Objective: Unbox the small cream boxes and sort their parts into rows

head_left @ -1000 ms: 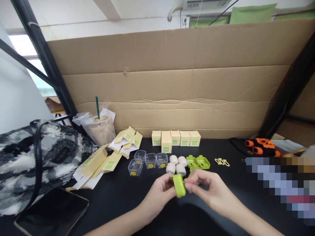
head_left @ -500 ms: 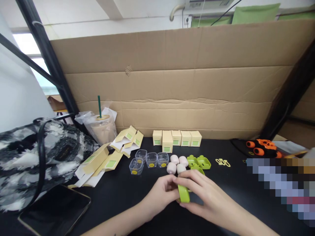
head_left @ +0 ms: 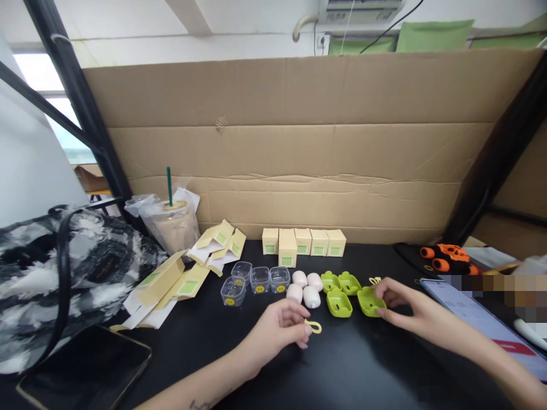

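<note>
My left hand (head_left: 287, 326) pinches a small pale yellow loop (head_left: 314, 326), which sticks out past the fingertips. To the right, my right hand (head_left: 395, 300) grips the edge of a green silicone case (head_left: 371, 302) between thumb and fingers, low at the table. Three more green cases (head_left: 339, 303) sit just left of it. Beside those is a cluster of several rounded white earbud cases (head_left: 311, 296). More pale yellow loops (head_left: 375, 281) lie behind my right hand, partly hidden by it.
Several clear plastic cups (head_left: 260, 280) and small cream boxes (head_left: 287, 250) stand farther back. Opened boxes (head_left: 188, 285), a bagged drink (head_left: 175, 225), a fluffy bag (head_left: 85, 273) and a dark tablet (head_left: 85, 370) are left. An orange toy car (head_left: 450, 256) and a phone (head_left: 470, 319) are right.
My hands have moved apart. My right hand has carried the green case to the right, beside the other cases. The yellow loop now shows in my left fingers.
</note>
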The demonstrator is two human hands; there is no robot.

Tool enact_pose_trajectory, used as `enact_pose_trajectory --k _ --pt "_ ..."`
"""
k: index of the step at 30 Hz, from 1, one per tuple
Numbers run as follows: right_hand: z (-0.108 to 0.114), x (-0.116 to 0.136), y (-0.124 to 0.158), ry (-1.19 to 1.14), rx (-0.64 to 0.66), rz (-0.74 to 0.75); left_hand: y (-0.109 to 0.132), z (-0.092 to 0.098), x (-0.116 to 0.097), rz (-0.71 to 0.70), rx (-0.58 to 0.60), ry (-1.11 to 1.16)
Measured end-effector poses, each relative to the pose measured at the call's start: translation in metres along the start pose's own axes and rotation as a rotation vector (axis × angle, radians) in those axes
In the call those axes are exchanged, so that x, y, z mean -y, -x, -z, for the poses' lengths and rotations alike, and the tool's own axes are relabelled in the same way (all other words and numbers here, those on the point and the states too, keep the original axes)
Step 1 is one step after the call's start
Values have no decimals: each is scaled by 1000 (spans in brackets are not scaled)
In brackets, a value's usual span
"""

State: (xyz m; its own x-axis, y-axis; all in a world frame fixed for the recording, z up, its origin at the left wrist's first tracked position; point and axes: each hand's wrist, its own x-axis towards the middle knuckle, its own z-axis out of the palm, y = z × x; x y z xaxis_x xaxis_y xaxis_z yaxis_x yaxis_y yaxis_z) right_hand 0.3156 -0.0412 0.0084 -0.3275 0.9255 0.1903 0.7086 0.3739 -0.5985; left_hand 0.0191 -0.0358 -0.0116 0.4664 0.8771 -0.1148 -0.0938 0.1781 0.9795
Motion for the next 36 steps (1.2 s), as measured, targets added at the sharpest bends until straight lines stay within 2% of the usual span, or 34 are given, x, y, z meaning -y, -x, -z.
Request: enact_pose_trajectory --k 5,10,17,19,21,24,28,30,32,36 --pt "-5 -2 4 -74 95 23 -1 -1 0 16 15 -6" --pt "-7 -1 4 17 25 41 0 -2 -1 26 28 2" --pt "-13 0 1 46 29 103 0 0 -1 23 39 3" --pt "-11 2 1 77 -4 99 0 0 -1 21 38 4" --pt "-10 9 2 105 -105 84 0 -1 -1 23 35 2" --pt "-18 34 2 63 -228 112 2 -2 0 28 36 -13" --pt "-49 76 -1 -128 -87 143 3 -4 1 -17 43 26" --pt "-64 88 -3 -193 -31 140 4 -4 2 -29 40 71" --pt "-74 91 -5 -233 4 127 4 -5 2 -14 41 105" --pt "-78 89 -5 -270 -18 112 4 -6 4 -1 61 105"
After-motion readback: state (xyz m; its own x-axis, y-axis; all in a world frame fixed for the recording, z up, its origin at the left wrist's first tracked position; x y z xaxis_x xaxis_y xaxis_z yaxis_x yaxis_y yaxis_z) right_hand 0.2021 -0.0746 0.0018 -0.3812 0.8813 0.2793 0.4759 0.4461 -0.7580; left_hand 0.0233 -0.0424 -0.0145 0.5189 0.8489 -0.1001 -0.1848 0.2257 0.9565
